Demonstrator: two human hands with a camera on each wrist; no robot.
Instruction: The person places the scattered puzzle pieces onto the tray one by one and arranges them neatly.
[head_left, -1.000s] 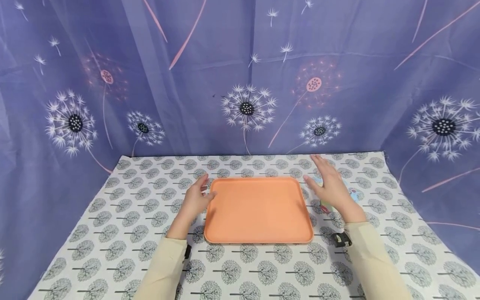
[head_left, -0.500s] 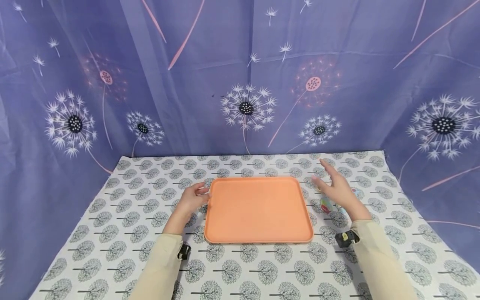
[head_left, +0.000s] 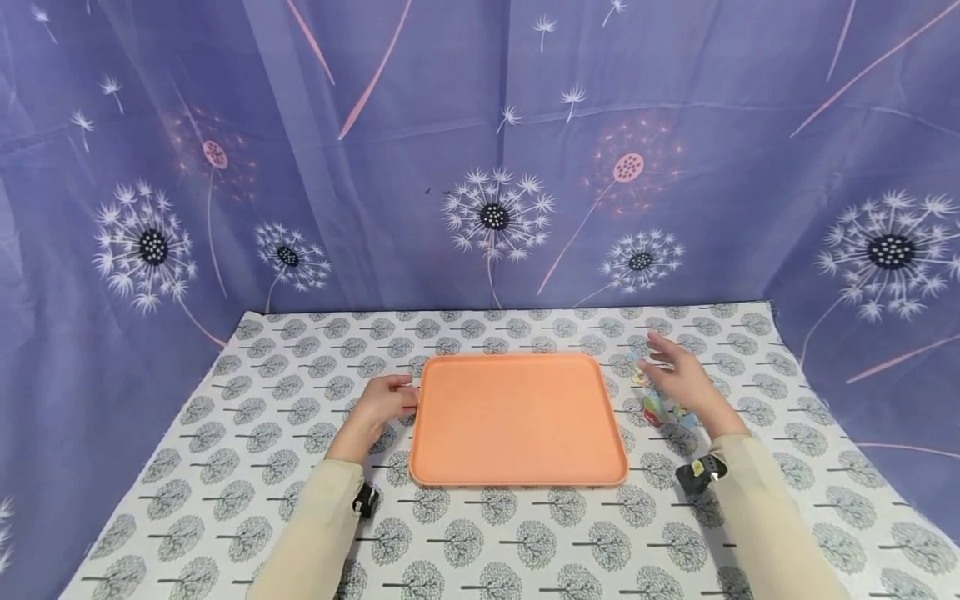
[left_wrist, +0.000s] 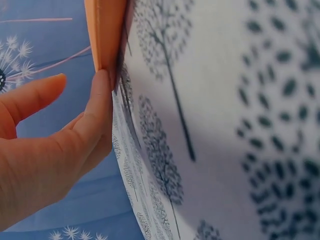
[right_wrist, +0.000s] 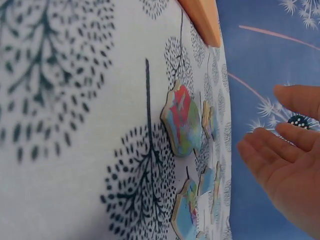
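So, closest to the camera there are two cream-coloured fabric sleeves, both cut off by the bottom edge, with a small black device at the left wrist and another black one at the right.

Past those, the left hand is at the left side of a shallow orange rectangular tray. Up close from the left wrist, one fingertip touches the tray's edge while the thumb stands apart from the fingers; can't tell if that tip is tucked under the rim or just against it. Most of the tray is out of frame there.

The right hand is off the tray's right side, fingers loosely bent and thumb apart, over a few small flat printed pieces with tan edges. It blocks part of them from above, so I can't count them. From the right wrist, a red, green and blue piece shows best, with a mostly blue piece beside it; the ones behind overlap and blur.

Everything lies on a white cloth with dark grey tree prints, and behind it hangs a purple-blue curtain with white and pink dandelions, cut off up top.
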